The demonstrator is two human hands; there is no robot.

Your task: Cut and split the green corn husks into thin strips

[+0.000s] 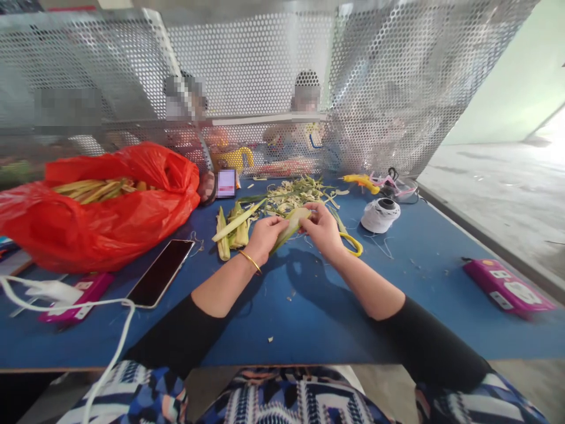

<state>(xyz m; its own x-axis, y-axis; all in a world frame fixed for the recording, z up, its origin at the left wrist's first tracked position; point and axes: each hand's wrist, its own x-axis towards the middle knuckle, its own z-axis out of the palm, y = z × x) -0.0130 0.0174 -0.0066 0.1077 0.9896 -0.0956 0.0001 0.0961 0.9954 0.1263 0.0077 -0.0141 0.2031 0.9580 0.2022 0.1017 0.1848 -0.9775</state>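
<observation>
Both hands meet over the blue table (pixel 309 306), closed on one pale green leaf strip (pixel 292 222). My left hand (pixel 263 235), with a gold bangle at the wrist, pinches the strip's lower left part. My right hand (pixel 321 227) grips its upper end. Just left of the hands lies a small bundle of green leaf pieces (pixel 232 227). Behind the hands is a heap of leaf trimmings (pixel 293 194). Yellow-handled scissors (pixel 351 241) lie under my right wrist.
A red plastic bag (pixel 101 203) with more leaves sits at the left, a dark phone (pixel 159 272) and a white cable (pixel 66 297) in front of it. A white thread spool (pixel 380 215) and pink power strip (pixel 505 285) are right. Two people sit behind a perforated metal screen (pixel 265 70).
</observation>
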